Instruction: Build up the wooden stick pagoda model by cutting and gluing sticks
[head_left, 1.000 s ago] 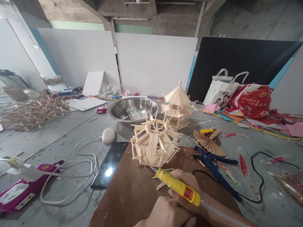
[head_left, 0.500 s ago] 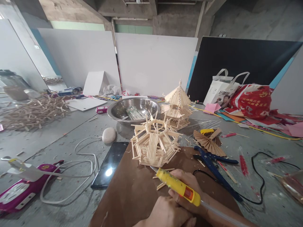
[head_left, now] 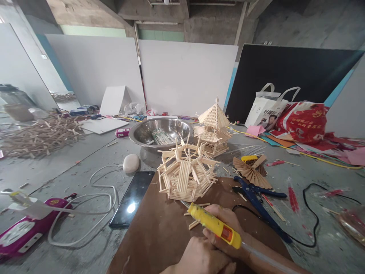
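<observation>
My right hand [head_left: 224,217] is wrapped round a yellow hot glue gun [head_left: 209,223], a clear glue stick [head_left: 264,258] trailing from its rear. The gun's metal tip points at the base of a pale stick-built model [head_left: 185,177], with a small gap or touch I cannot tell. My left hand [head_left: 201,257] is closed at the lower edge, pressed against the right hand; its fingertips are hidden. Several short sticks [head_left: 194,225] lie beside the gun on a brown board [head_left: 159,236]. Behind the model stands a second stick model with a pointed roof [head_left: 215,125].
Left of the board are a phone [head_left: 132,199], a white cable [head_left: 85,194] and a purple power strip [head_left: 37,224]. A steel basin [head_left: 139,142] stands behind. Blue-handled cutters [head_left: 256,205], a folded paper fan [head_left: 253,175] and a black cord [head_left: 316,224] lie to the right.
</observation>
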The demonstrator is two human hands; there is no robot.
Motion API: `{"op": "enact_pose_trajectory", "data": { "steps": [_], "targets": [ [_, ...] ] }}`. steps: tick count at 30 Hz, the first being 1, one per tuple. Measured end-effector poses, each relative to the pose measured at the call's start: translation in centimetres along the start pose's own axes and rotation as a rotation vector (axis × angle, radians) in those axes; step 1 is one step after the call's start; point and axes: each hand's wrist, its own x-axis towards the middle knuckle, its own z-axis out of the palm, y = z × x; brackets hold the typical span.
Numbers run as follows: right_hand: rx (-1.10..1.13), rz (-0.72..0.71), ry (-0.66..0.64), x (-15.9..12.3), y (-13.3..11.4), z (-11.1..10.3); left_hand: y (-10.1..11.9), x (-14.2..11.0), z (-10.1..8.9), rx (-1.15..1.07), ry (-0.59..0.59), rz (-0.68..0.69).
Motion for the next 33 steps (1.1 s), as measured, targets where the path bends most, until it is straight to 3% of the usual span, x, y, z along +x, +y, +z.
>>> {"op": "enact_pose_trajectory", "data": {
  "steps": [33],
  "targets": [
    [-0.002,-0.007,0.016,-0.05,-0.06,0.1,-0.09,-0.08,-0.03,-0.013,-0.044,0.006]
  ]
}}
